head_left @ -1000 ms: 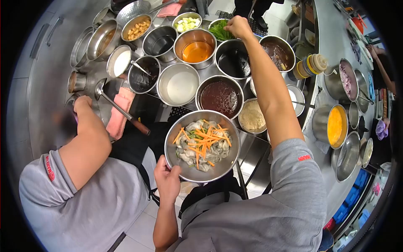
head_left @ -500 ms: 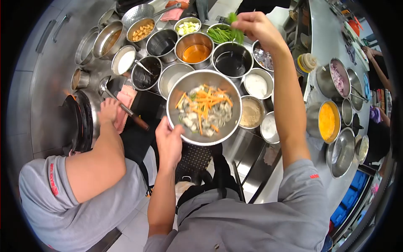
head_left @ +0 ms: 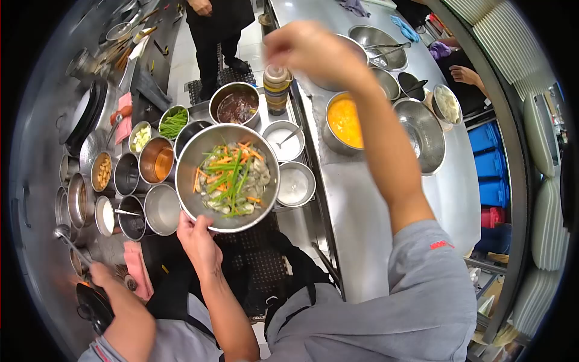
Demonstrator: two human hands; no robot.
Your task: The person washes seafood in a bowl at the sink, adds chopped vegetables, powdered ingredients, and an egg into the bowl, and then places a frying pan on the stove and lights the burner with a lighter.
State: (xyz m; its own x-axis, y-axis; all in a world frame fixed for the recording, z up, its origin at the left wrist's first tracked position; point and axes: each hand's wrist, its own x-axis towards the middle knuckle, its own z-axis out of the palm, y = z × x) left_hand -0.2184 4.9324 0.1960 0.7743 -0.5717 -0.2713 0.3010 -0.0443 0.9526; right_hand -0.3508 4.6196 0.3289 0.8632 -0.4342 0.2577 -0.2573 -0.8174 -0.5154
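My left hand [head_left: 200,244] grips the near rim of a round metal bowl [head_left: 267,199], thumb over the edge. In the bowl lie greyish-white soft pieces [head_left: 256,176], orange carrot strips [head_left: 249,149] and long green strips [head_left: 234,179] on top. My right hand [head_left: 307,48] is raised at the upper middle, beside a metal pot [head_left: 356,48] partly hidden behind it. Motion smears its fingers, so whether it holds anything cannot be made out. Beyond my bowl stands a container of green strips [head_left: 174,123].
Metal containers crowd the left, among them orange liquid [head_left: 163,164] and nuts [head_left: 104,173]. A pot of yellow liquid [head_left: 345,123] and a metal bowl [head_left: 431,151] stand right. A co-worker's hand [head_left: 102,274] holds a ladle [head_left: 62,231] at lower left. Another person [head_left: 220,24] stands ahead.
My view has turned right. Green strips now lie on the carrots in the bowl. My right hand, which held greens over the containers, has swung toward the right-hand counter.
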